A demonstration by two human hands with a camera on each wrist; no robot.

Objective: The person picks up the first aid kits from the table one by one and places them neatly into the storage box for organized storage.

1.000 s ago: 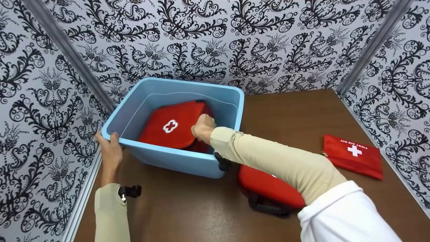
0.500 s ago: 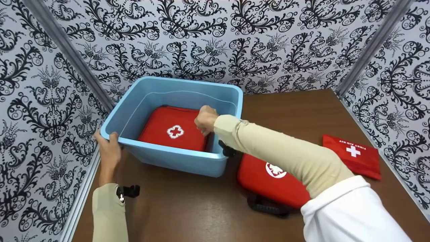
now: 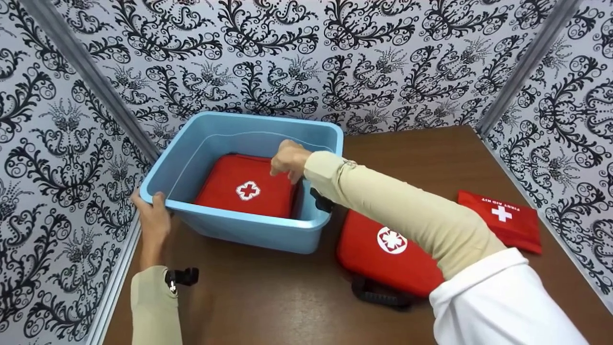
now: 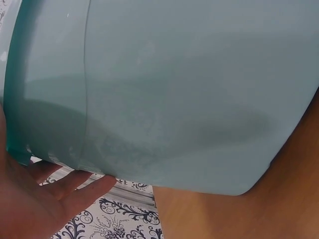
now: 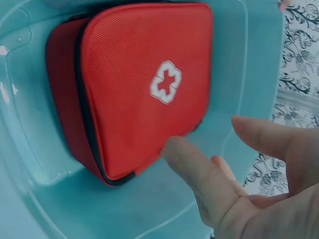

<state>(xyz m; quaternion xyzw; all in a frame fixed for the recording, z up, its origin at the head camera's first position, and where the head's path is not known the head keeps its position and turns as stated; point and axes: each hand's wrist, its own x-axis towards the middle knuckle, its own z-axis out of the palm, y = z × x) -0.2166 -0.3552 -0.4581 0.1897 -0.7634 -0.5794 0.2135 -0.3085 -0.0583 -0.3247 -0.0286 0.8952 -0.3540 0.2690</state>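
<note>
A blue plastic bin (image 3: 258, 235) stands on the table with a red first aid bag (image 3: 230, 172) lying inside. The bag's top bears a white-outlined cross emblem, and a black zip edge shows along its side in the right wrist view. My left hand (image 3: 154, 218) holds the bin at its near left corner, thumb over the rim and fingers along the outside wall. Over the bin's right part, my right hand (image 3: 289, 160) hovers above the bag with thumb and fingers spread (image 5: 204, 179), holding nothing. From the head, it hides part of the bag's right side.
Right of the bin lies a larger red first aid case (image 3: 373, 258) with a black handle, partly under my right forearm. A flat red first aid pouch (image 3: 503, 220) lies farther right on the brown table (image 3: 268, 302). Patterned walls (image 3: 306, 57) enclose the back and sides.
The bag, tilted in the bin a second ago with my right hand at its edge, now lies flat. My right hand has let go and risen. The left hand stays on the rim.
</note>
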